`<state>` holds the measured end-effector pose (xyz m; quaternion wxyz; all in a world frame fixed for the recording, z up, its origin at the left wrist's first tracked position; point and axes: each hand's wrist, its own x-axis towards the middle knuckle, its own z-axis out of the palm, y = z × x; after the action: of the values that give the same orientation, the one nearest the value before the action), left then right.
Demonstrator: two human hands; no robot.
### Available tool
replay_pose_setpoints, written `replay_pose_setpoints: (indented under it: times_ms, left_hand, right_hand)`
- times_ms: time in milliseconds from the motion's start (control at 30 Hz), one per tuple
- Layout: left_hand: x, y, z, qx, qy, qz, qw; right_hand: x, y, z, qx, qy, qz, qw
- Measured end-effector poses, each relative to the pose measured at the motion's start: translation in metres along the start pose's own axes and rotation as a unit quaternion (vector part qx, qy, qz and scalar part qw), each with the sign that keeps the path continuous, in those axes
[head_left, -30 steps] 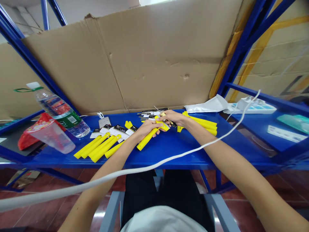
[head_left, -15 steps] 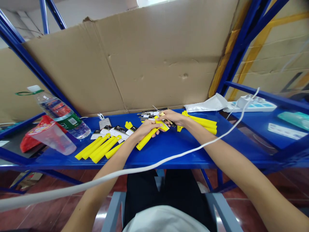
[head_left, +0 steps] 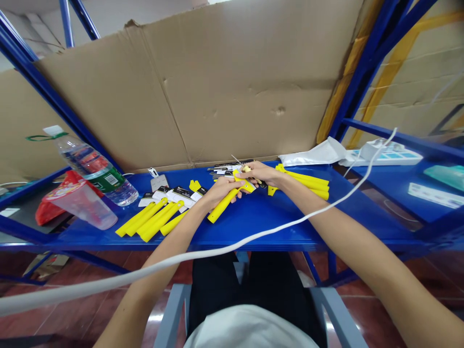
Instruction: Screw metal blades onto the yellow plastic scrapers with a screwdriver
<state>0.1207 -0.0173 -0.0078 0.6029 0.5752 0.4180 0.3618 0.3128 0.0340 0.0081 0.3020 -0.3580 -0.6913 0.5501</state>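
My left hand (head_left: pixel 224 189) is closed around a yellow plastic scraper-like tool (head_left: pixel 223 206), whose tubular handle slants down toward me. Its flat, wider head (head_left: pixel 248 187) has small holes and lies between my hands. My right hand (head_left: pixel 261 172) is closed at that head, holding a small screwdriver (head_left: pixel 245 168) with a pale handle and a thin metal shaft pointing up and left. Fingers hide part of both. Left of my left hand lie several yellow handles (head_left: pixel 159 222) and black-and-white cards (head_left: pixel 181 194). More yellow tools (head_left: pixel 308 181) are stacked beyond my right wrist.
A white cable (head_left: pixel 253 238) crosses in front of the blue shelf (head_left: pixel 275 227). A water bottle (head_left: pixel 105 176) and a plastic cup (head_left: pixel 81 205) stand at left. Cardboard (head_left: pixel 232 92) walls the back. A white pouch (head_left: pixel 315 152) and a power strip (head_left: pixel 389 155) lie at right.
The camera view has shifted slightly. My hands keep the same grip on the yellow tool and the screwdriver, with hardly any visible movement.
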Motion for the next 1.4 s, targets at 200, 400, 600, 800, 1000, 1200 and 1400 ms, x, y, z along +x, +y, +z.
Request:
replay_pose_setpoints:
  times_ms: [200,400,600,800,1000,1200,1400]
  left_hand:
    - [0.000,-0.007,-0.003,0.105,0.119,0.141,0.977]
    - [-0.009,-0.003,-0.003,0.262,0.090,0.290,0.916]
    - [-0.008,-0.007,-0.003,0.270,0.059,0.251,0.928]
    - [-0.009,-0.010,-0.003,0.225,0.091,0.210,0.947]
    - [-0.002,-0.014,-0.012,0.324,0.099,0.272,0.901]
    - [0.005,-0.020,-0.018,0.349,0.099,0.330,0.872]
    - [0.012,-0.030,-0.026,0.536,0.098,0.410,0.732]
  right_hand:
    - [0.006,0.007,-0.001,-0.003,0.041,0.011,0.999]
    - [0.012,0.013,-0.011,-0.007,0.085,0.018,0.996]
    - [0.016,0.020,-0.018,0.003,0.071,0.033,0.997]
    - [0.010,0.016,-0.023,0.018,0.031,0.033,0.999]
    - [0.004,0.008,-0.025,0.028,0.005,0.030,0.999]
    - [0.006,0.010,-0.025,0.029,0.011,0.028,0.999]
    - [0.005,0.006,-0.025,0.037,0.021,0.021,0.999]
